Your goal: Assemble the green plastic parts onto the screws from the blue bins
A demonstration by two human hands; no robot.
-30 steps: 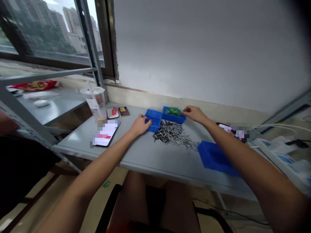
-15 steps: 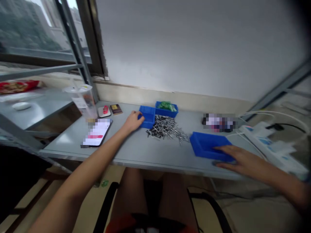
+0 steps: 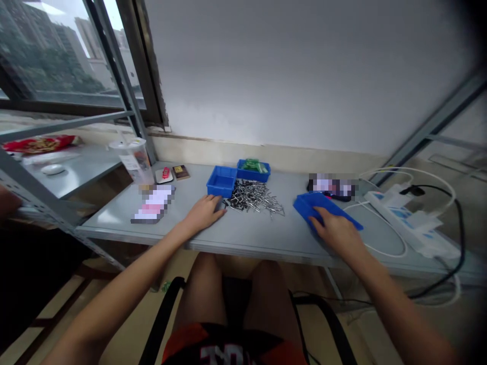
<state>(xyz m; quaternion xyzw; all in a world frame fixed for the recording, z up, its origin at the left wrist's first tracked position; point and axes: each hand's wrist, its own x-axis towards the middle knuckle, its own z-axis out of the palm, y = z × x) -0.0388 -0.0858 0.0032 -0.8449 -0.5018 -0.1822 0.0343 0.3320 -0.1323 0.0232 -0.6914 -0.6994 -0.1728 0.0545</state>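
Note:
A loose pile of thin silver and black metal pieces (image 3: 253, 196), which look like screws or rivets, lies on the grey table (image 3: 251, 230). My left hand (image 3: 203, 213) rests flat at the near side of a small blue bin (image 3: 221, 182), fingers outstretched and close to the pile. Over to the right, my right hand (image 3: 337, 228) has its fingers hooked over the near wall of a larger blue bin (image 3: 304, 205), which sits at a slant. Behind the pile stands another blue bin (image 3: 253, 175) containing green packets (image 3: 254, 165).
A phone (image 3: 154, 204), a plastic drink cup (image 3: 135, 162) and a small dark box (image 3: 181, 172) are on the left. On the right are a blurred-out object (image 3: 331, 187) and a white power strip (image 3: 414, 223) with cables. A wall closes off the back.
My left hand has drawn back from the small bin's side toward me. My right hand now grips the larger bin, which has turned and tilted. The camera view has shifted slightly.

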